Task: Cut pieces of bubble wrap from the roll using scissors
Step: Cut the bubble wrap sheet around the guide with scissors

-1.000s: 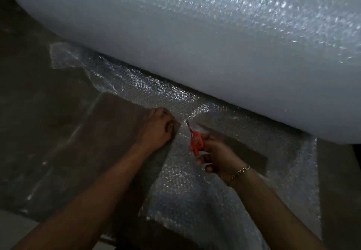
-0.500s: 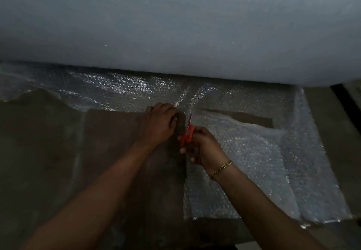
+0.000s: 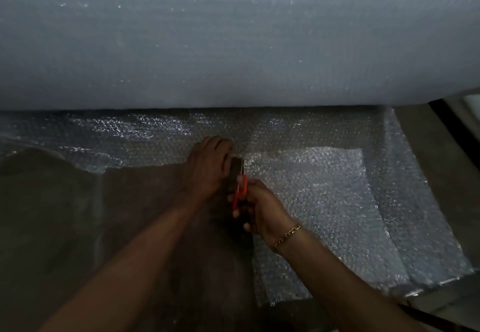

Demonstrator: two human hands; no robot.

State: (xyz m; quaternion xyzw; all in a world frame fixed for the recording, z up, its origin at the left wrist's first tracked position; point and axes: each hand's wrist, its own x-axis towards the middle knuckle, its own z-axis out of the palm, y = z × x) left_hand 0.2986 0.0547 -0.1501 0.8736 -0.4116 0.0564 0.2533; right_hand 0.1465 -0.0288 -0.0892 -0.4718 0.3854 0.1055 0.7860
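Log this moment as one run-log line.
right hand: holds red scissors, blades at sheet edge | left hand: pins bubble wrap sheet | roll: behind

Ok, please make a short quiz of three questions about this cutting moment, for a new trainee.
1. True or false: the right hand holds the scissors.
2. What colour are the scissor handles: A) blue, B) red-orange, C) black?
3. Fill in: the left hand presses on the unrolled bubble wrap sheet just left of the ____.

Key:
1. True.
2. B.
3. Blades; they point towards the big roll, with a cut piece lying to the right.
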